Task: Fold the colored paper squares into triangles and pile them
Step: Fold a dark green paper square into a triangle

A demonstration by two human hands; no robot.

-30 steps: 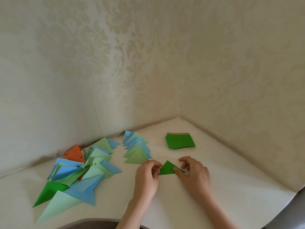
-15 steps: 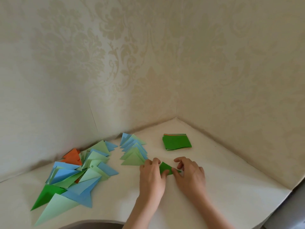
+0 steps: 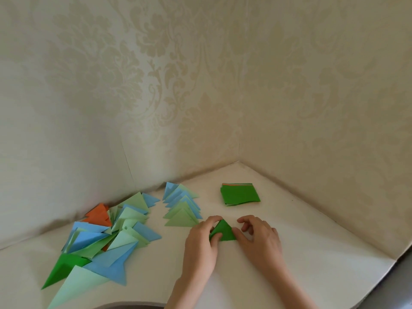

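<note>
Grip: both hands pinch one dark green folded triangle against the table, fingers curled onto its paper
Left hand: the left hand lies over the triangle's left corner, thumb and forefinger closed on that edge, knuckles toward the camera
Right hand: the right hand holds the triangle's right corner under its thumb, the other fingers bent and raised just above the paper
Triangle: lies flat, apex pointing away from the person, between the two hands and near the front middle of the table
Neat pile: a row of light green and blue triangles overlaps like shingles just left of the hands, apart from the held piece
Loose heap: a scattered heap of triangles in blue, light green, dark green and orange spreads across the left side, reaching to the wall
Unfolded stock: a stack of paper squares, dark green on top with an orange edge showing at the back, sits beyond the hands, toward the corner
Surroundings: cream damask wallpaper covers both walls that meet behind the table
</note>
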